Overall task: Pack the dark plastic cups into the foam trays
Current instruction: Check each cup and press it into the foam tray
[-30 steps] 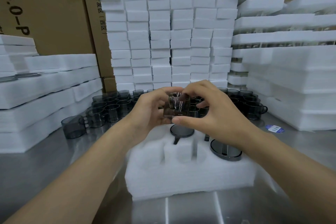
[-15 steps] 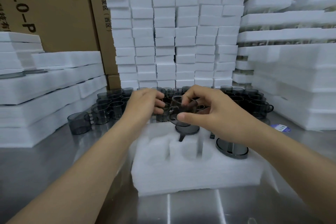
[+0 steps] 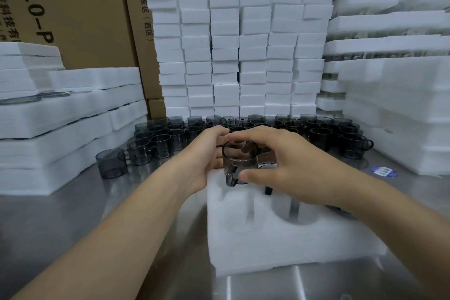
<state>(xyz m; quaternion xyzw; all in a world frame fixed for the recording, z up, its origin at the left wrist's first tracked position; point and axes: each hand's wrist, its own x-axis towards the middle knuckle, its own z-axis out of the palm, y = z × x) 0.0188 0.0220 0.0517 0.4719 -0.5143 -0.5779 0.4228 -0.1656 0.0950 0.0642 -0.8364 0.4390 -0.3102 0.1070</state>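
While the right hand [image 3: 287,165] pinches the dark cup [image 3: 239,162] between thumb and fingers, the left hand [image 3: 204,153] clasps its other side, holding it upright, handle toward the person, over the foam tray's [image 3: 280,246] far-left corner; loose cups [image 3: 168,140] crowd behind.

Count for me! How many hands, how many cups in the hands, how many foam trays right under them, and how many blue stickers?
Hands: 2, the left hand and the right hand
Cup held: 1
Tray under the hands: 1
Blue sticker: 1
Total: 5
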